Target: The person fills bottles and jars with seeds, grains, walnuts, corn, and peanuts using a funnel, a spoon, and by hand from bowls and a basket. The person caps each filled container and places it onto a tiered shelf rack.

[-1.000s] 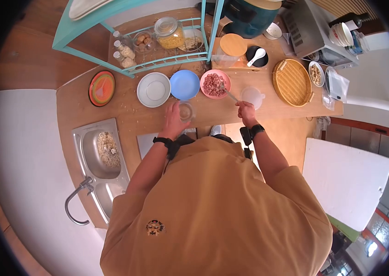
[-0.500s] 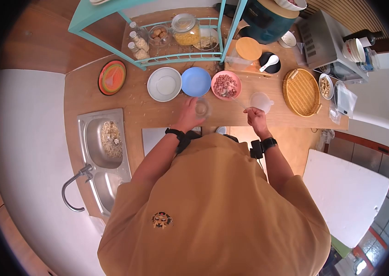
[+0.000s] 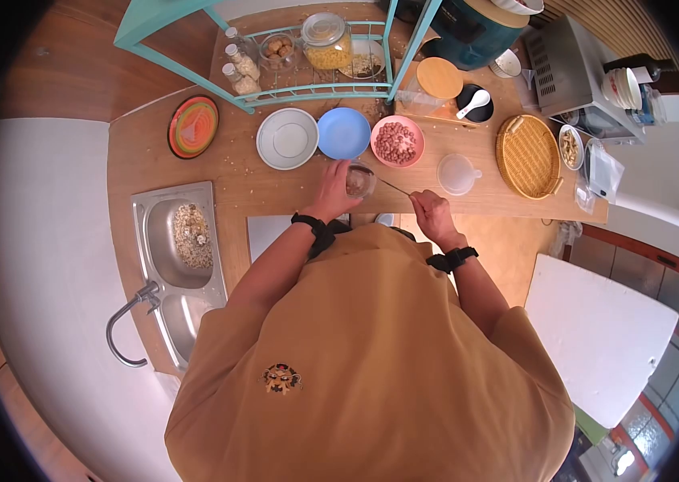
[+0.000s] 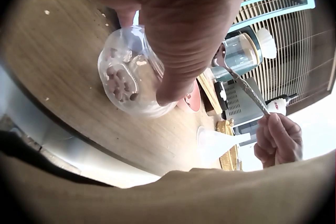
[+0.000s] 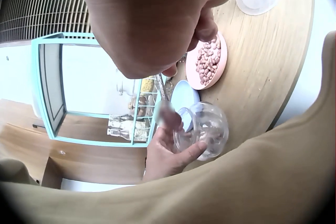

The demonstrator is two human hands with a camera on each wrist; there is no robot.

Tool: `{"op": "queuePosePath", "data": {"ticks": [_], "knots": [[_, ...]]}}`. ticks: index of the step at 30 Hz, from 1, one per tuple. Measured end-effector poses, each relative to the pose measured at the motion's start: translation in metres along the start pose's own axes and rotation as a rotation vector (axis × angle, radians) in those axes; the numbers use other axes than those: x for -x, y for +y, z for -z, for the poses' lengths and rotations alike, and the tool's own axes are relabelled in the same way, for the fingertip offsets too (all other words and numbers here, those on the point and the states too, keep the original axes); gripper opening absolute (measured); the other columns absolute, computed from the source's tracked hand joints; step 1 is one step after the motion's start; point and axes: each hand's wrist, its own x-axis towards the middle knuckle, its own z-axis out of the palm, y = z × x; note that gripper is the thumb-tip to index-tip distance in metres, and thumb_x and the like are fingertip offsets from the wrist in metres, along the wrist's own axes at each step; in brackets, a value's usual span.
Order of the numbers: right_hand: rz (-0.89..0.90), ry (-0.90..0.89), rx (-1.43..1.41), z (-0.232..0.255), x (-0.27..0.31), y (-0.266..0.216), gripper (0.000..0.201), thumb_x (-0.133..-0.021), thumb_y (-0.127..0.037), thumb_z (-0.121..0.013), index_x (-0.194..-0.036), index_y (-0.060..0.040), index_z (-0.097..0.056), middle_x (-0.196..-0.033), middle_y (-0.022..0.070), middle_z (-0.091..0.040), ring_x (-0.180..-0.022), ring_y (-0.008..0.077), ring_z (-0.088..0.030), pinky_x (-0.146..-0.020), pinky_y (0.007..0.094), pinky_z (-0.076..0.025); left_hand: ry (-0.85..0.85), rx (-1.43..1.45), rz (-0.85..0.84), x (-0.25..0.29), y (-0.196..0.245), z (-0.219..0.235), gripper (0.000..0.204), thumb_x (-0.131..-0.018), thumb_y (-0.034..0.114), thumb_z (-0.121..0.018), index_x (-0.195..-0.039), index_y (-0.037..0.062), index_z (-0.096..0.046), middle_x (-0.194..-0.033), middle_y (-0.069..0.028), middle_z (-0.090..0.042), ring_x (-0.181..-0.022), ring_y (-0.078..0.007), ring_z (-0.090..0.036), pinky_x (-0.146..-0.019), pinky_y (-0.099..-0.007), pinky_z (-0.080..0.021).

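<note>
My left hand [image 3: 334,193] grips a clear jar [image 3: 360,181] near the counter's front edge, its mouth tilted toward the right hand. A few peanuts [image 4: 122,83] show inside the jar in the left wrist view. My right hand [image 3: 433,215] pinches the handle of a metal spoon [image 4: 247,88]. Peanuts sit on the spoon's blurred head, right at the jar's mouth in the right wrist view. Beyond the hands stands a pink bowl [image 5: 223,58] of peanuts. A blue bowl [image 3: 344,133] and a white bowl [image 3: 287,139] stand left of it.
A translucent funnel [image 3: 457,175] lies right of the pink bowl, then a round wicker tray [image 3: 528,157]. Behind is a turquoise rack [image 3: 315,95] with jars. A sink [image 3: 142,217] is at the left, with nested colourful plates [image 3: 193,127] above it.
The right hand has lifted the spoon out of the pink bowl and brought it left with peanuts to the jar. The left hand has tilted the jar toward it. The head view has shifted.
</note>
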Motion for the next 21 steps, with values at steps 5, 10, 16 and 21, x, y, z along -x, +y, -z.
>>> {"op": "queuePosePath", "data": {"ticks": [5, 10, 16, 21], "knots": [[-0.128, 0.214, 0.067, -0.003, 0.002, 0.030, 0.013, -0.090, -0.010, -0.058, -0.079, -0.0036, -0.063, -0.070, 0.0173, -0.061, -0.064, 0.0381, -0.058, -0.057, 0.0444, -0.047, 0.020, 0.013, -0.028, -0.001, 0.002, 0.000, 0.089, -0.060, 0.018, -0.082, -0.134, -0.0010, -0.037, -0.135, -0.0207, -0.040, -0.125, -0.0376, -0.038, -0.108, -0.0429, -0.033], [-0.313, 0.338, 0.240, -0.007, -0.008, 0.082, 0.020, -0.092, -0.019, -0.056, -0.086, -0.0029, -0.067, -0.077, 0.0199, -0.064, -0.070, 0.0378, -0.063, -0.060, 0.0422, -0.049, 0.012, 0.005, -0.027, -0.002, 0.011, 0.008, 0.086, -0.061, 0.017, -0.082, -0.133, 0.0000, -0.038, -0.133, -0.0194, -0.042, -0.123, -0.0369, -0.039, -0.107, -0.0423, -0.035], [-0.288, 0.320, 0.174, -0.032, -0.014, 0.108, 0.018, -0.090, -0.018, -0.057, -0.083, -0.0034, -0.065, -0.073, 0.0197, -0.063, -0.069, 0.0392, -0.060, -0.061, 0.0450, -0.048, -0.006, -0.029, 0.003, -0.002, 0.018, 0.013, 0.087, -0.060, 0.018, -0.082, -0.132, 0.0000, -0.038, -0.132, -0.0186, -0.043, -0.122, -0.0360, -0.041, -0.106, -0.0418, -0.035], [-0.555, 0.187, -0.040, -0.050, -0.009, 0.110, 0.017, -0.087, -0.017, -0.057, -0.086, -0.0026, -0.067, -0.063, 0.0165, -0.059, -0.056, 0.0291, -0.058, -0.055, 0.0392, -0.046, 0.005, -0.046, -0.018, -0.001, 0.014, 0.011, 0.086, -0.061, 0.020, -0.082, -0.132, -0.0004, -0.039, -0.131, -0.0197, -0.044, -0.123, -0.0362, -0.041, -0.106, -0.0420, -0.035]]}}
